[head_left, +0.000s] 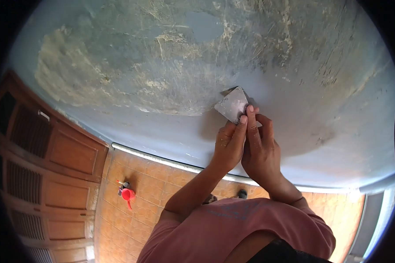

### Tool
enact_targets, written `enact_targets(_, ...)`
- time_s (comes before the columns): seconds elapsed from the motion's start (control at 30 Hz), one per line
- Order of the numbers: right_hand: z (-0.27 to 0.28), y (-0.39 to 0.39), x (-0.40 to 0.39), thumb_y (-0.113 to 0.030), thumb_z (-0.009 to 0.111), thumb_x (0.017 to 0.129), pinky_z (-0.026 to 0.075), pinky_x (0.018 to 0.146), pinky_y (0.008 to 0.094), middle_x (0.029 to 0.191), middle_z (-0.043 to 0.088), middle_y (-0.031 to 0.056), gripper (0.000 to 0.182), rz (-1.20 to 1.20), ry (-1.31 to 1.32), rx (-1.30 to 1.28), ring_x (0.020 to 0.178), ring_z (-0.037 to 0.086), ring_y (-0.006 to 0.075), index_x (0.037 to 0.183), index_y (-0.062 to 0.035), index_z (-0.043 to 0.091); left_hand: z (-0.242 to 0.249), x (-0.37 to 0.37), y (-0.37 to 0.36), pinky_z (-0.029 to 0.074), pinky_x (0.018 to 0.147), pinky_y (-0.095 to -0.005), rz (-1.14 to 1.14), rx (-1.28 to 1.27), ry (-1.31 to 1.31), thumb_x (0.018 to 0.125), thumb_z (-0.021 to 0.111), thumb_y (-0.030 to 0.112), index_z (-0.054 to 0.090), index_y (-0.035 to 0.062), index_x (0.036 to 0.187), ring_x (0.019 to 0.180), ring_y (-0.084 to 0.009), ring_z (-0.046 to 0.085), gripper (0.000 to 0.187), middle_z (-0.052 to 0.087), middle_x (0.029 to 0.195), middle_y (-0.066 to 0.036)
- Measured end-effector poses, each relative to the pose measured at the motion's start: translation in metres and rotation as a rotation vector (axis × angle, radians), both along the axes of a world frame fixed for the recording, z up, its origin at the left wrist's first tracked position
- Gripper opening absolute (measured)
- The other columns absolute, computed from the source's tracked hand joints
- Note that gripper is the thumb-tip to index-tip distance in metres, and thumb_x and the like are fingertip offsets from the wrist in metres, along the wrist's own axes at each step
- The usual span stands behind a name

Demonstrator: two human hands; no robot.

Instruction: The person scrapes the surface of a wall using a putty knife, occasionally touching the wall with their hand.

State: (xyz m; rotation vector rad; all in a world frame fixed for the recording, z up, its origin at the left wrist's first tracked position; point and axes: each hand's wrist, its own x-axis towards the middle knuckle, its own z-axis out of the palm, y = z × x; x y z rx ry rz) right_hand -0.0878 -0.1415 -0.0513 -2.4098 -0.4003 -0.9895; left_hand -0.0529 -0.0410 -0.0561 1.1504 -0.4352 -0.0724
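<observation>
A flat, squarish metal scraper (233, 105) rests against the wall (184, 127), one corner pointing up. My left hand (229, 142) is closed around its lower end, the thumb lying along the blade's bottom corner. Beside it, my right hand (261, 147) grips the blade's lower right edge, with fingertips pressed on the metal. Any handle is hidden by my hands. Above and left of the blade, the wall's surface is rough and patchy, with grey-green and yellowish scraped areas. Around my hands it is smoother and blue-grey.
Brown wooden doors with louvres (50, 153) line the left side. On the orange tiled floor (158, 179) below stand a red dipper (128, 195) and a small dark object beside it. A pale skirting strip (162, 158) runs along the wall's foot.
</observation>
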Motion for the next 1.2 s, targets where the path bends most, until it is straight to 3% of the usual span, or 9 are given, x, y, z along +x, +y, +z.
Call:
enact_targets(0.07, 0.005, 0.014, -0.007, 0.004, 0.054, 0.075, 0.052, 0.054, 0.0345, 0.108, 0.048, 0.0168, 0.071, -0.055, 0.06, 0.01, 0.072, 0.061, 0.0272, 0.142, -0.0064, 0.037, -0.005, 0.005, 0.019, 0.038, 0.101, -0.0309, -0.064, 0.082, -0.117, 0.102, 0.038, 0.027, 0.05, -0.0065, 0.126, 0.117, -0.0176, 0.051, 0.043, 0.054, 0.13, -0.014)
enact_targets(0.23, -0.01, 0.06, -0.008, -0.019, 0.061, 0.086, 0.047, 0.049, 0.0339, 0.07, 0.054, 0.0053, 0.055, -0.287, 0.062, 0.083, 0.058, 0.059, 0.0229, 0.138, -0.0116, 0.045, -0.01, 0.023, 0.064, 0.036, 0.103, -0.0336, -0.256, 0.152, -0.254, 0.103, 0.032, 0.029, 0.038, -0.0072, 0.134, 0.122, -0.0229, 0.046, 0.048, 0.046, 0.135, -0.018)
enact_targets(0.43, 0.005, 0.107, 0.014, -0.011, 0.057, 0.087, 0.049, 0.054, 0.0367, 0.086, 0.064, 0.0162, 0.049, -0.572, -0.122, 0.275, 0.064, 0.063, 0.0336, 0.136, -0.013, 0.049, 0.007, 0.044, 0.074, 0.032, 0.107, -0.0364, -0.762, -0.103, -0.1, 0.101, 0.029, 0.044, 0.027, -0.0061, 0.141, 0.125, -0.0268, 0.044, 0.064, 0.044, 0.135, -0.019)
enact_targets(0.6, 0.005, 0.125, 0.002, -0.014, 0.056, 0.089, 0.053, 0.062, 0.0366, 0.097, 0.066, 0.0193, 0.046, -0.71, 0.02, 0.319, 0.075, 0.067, 0.0356, 0.134, -0.0143, 0.051, 0.0, 0.043, 0.072, 0.036, 0.104, -0.0368, -1.019, -0.338, 0.167, 0.099, 0.03, 0.05, 0.02, -0.0046, 0.143, 0.12, -0.0267, 0.048, 0.071, 0.049, 0.127, -0.016)
enact_targets(0.73, -0.004, 0.125, 0.007, -0.014, 0.053, 0.09, 0.054, 0.068, 0.038, 0.099, 0.066, 0.0189, 0.044, -0.717, 0.001, 0.386, 0.08, 0.067, 0.0358, 0.134, -0.0121, 0.05, -0.009, 0.052, 0.069, 0.043, 0.097, -0.0361, -0.99, -0.211, 0.19, 0.099, 0.033, 0.049, 0.024, -0.0054, 0.142, 0.107, -0.0238, 0.054, 0.069, 0.052, 0.107, -0.012)
enact_targets(0.93, -0.009, 0.136, 0.023, -0.011, 0.052, 0.091, 0.053, 0.073, 0.0346, 0.101, 0.066, 0.0185, 0.045, -0.753, -0.057, 0.402, 0.083, 0.067, 0.0352, 0.135, -0.008, 0.048, -0.014, 0.062, 0.076, 0.045, 0.094, -0.0354, -0.925, -0.21, 0.11, 0.102, 0.031, 0.04, 0.038, -0.0098, 0.13, 0.102, -0.0244, 0.057, 0.057, 0.057, 0.106, -0.016)
enact_targets(0.97, -0.003, 0.132, 0.026, -0.011, 0.052, 0.091, 0.053, 0.074, 0.034, 0.103, 0.066, 0.0189, 0.045, -0.782, -0.033, 0.429, 0.084, 0.067, 0.035, 0.135, -0.0079, 0.048, -0.006, 0.065, 0.071, 0.044, 0.093, -0.0383, -0.915, -0.101, 0.11, 0.099, 0.032, 0.05, 0.042, -0.0056, 0.129, 0.102, -0.0231, 0.055, 0.064, 0.054, 0.099, -0.01)
enact_targets(1.1, 0.001, 0.124, 0.027, -0.007, 0.049, 0.091, 0.052, 0.076, 0.0333, 0.108, 0.064, 0.0221, 0.045, -0.667, -0.138, 0.481, 0.085, 0.067, 0.0366, 0.136, -0.0057, 0.047, 0.013, 0.071, 0.067, 0.048, 0.086, -0.0342, -0.852, 0.047, -0.091, 0.098, 0.035, 0.051, 0.05, -0.0032, 0.113, 0.096, -0.0235, 0.058, 0.058, 0.055, 0.097, -0.011)
enact_targets(1.2, -0.009, 0.132, 0.024, -0.007, 0.049, 0.09, 0.052, 0.075, 0.035, 0.106, 0.064, 0.0227, 0.046, -0.674, -0.099, 0.409, 0.083, 0.067, 0.0373, 0.135, -0.0037, 0.046, -0.004, 0.055, 0.089, 0.045, 0.089, -0.0353, -0.778, -0.044, 0.138, 0.1, 0.032, 0.049, 0.049, -0.0046, 0.113, 0.099, -0.0237, 0.057, 0.058, 0.056, 0.097, -0.012)
